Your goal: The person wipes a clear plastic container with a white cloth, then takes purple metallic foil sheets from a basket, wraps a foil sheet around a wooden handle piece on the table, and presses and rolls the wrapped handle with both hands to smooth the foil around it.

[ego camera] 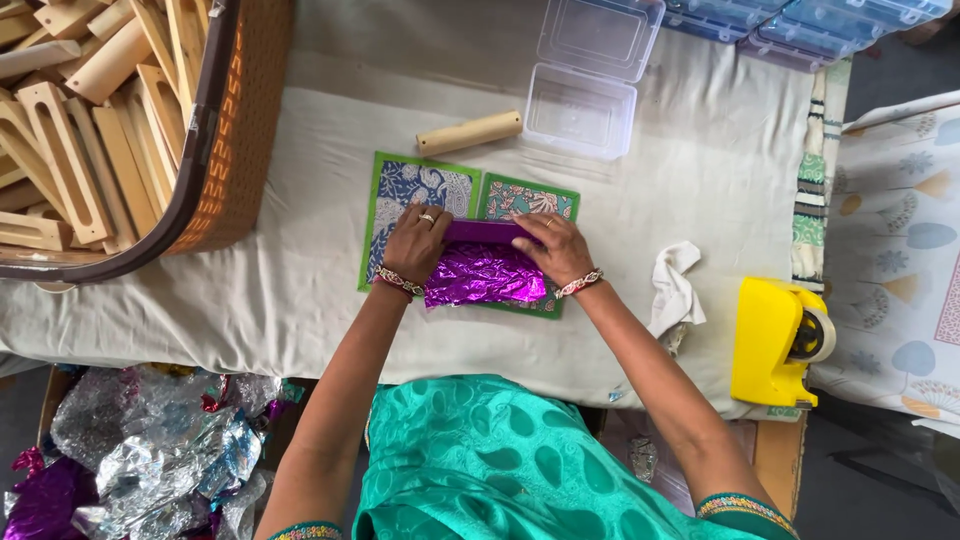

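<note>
While your left hand [415,243] and right hand [556,247] press curled fingers down on the purple-wrapped bar [487,231], it lies across the two patterned mats [400,190], with the purple foil sheet [484,275] spread just below it. Ease off unevenly and the crinkled foil could slip or tear, I'd judge. What the foil covers is hidden, and the wooden dowel [469,132] beyond the mats sits untouched.

Above the two patterned mats [470,215] stood an open clear plastic box [580,110], rectangular, its lid [598,35] hinged back. Farther up and right of them lay stacked bluish clear boxes [810,20].
</note>
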